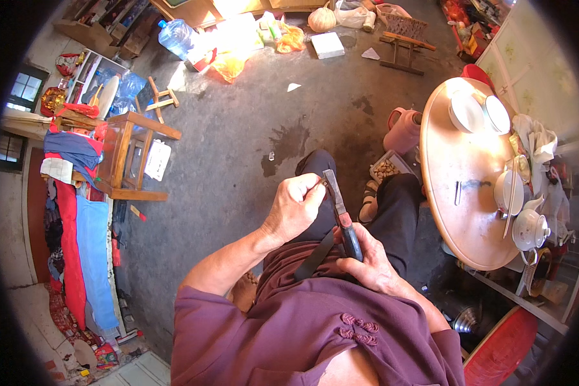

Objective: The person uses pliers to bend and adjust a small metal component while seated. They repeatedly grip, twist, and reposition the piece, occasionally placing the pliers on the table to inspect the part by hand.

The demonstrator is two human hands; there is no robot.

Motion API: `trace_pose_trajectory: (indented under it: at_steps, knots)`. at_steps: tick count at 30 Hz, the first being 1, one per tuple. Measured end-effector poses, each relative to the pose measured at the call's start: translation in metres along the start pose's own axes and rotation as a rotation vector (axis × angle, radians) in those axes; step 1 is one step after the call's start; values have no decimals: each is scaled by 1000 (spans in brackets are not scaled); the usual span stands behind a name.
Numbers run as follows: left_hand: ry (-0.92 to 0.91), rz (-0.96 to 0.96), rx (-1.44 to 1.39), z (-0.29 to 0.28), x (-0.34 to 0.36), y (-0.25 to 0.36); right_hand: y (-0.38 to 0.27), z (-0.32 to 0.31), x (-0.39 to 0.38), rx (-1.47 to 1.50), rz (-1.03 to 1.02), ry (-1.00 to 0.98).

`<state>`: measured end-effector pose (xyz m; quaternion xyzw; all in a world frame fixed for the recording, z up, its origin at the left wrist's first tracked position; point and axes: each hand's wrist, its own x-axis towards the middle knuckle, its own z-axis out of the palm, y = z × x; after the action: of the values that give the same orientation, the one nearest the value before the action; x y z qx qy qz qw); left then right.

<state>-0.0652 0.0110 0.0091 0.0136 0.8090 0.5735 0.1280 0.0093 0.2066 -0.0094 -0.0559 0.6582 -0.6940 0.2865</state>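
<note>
In my right hand is a knife-like tool with a black handle, a reddish collar and a flat grey metal blade pointing up and away from me. The fingers wrap round its handle. My left hand is closed in a pinch beside the blade's tip, on something small and dark that I cannot make out. Both hands are above my lap, over dark trousers. A dark strap hangs across my maroon shirt. By my right foot stands a box of small tan pieces, perhaps nuts.
To my right is a round wooden table with white bowls, a teapot and chopsticks. A pink flask stands beside it. Clothes hang at left near a wooden stool. Bags, a water bottle and a pumpkin lie far off.
</note>
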Motion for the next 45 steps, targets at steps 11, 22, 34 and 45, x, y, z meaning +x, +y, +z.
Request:
trace_pose_trajectory:
  at_steps: [11,22,34,45]
  knots:
    - [-28,11,-2,1,1,-1,8,-1,7,-210,-177,1]
    - [-327,-168,-49,33,63,-26,23,-30,13,92,181,92]
    - [-659,-319,42,86,90,-17,60,-53,-20,336,140,228]
    - [-733,-247,98,132,101,-9,75,-73,-44,406,93,376]
